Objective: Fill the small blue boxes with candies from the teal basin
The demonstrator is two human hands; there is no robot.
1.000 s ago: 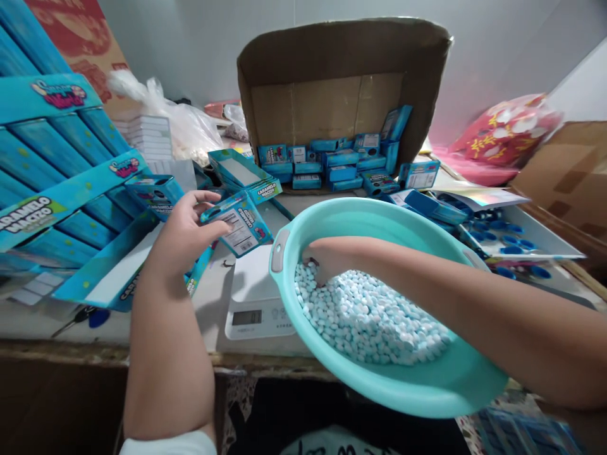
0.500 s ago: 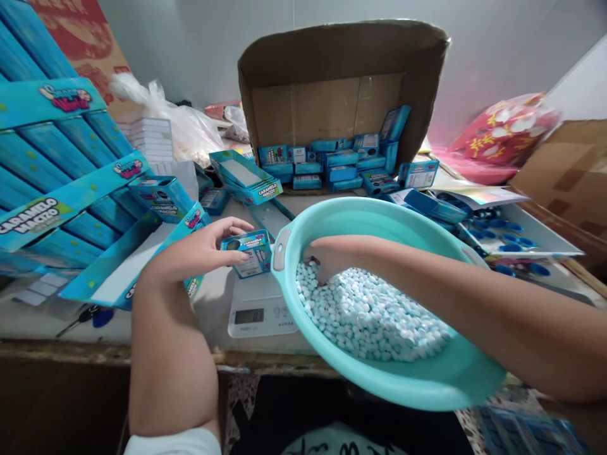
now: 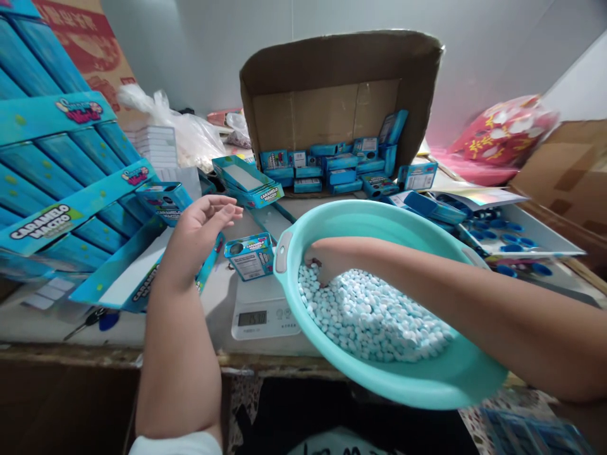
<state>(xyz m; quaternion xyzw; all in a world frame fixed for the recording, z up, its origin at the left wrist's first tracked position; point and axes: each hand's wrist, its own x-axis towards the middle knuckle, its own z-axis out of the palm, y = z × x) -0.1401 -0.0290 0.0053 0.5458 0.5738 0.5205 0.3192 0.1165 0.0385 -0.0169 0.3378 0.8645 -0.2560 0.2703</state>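
My left hand (image 3: 206,218) is raised with its fingers apart and nothing in them, just left of a blue candy box (image 3: 250,257). That box, printed with "CARAMELO MACIZO", stands upright on a white digital scale (image 3: 265,321) with lit digits. My right hand (image 3: 327,260) reaches into a turquoise basin (image 3: 379,395), its fingers curled down into small pale blue and white candies (image 3: 379,316). The fingertips are partly hidden among them. The basin's grey handle (image 3: 283,251) is close beside the candy box.
Blue display trays of candy boxes (image 3: 52,189) are stacked at left. Behind the basin, an open cardboard carton (image 3: 327,114) holds several blue boxes. A tray with blue caps (image 3: 509,237) lies at right; a red bag (image 3: 507,136) sits behind it. Keys (image 3: 88,322) lie near the table edge.
My left hand has let go of the candy box and moved left and up. The box now stands on the scale by itself, and the display digits differ. My right hand stays in the basin.
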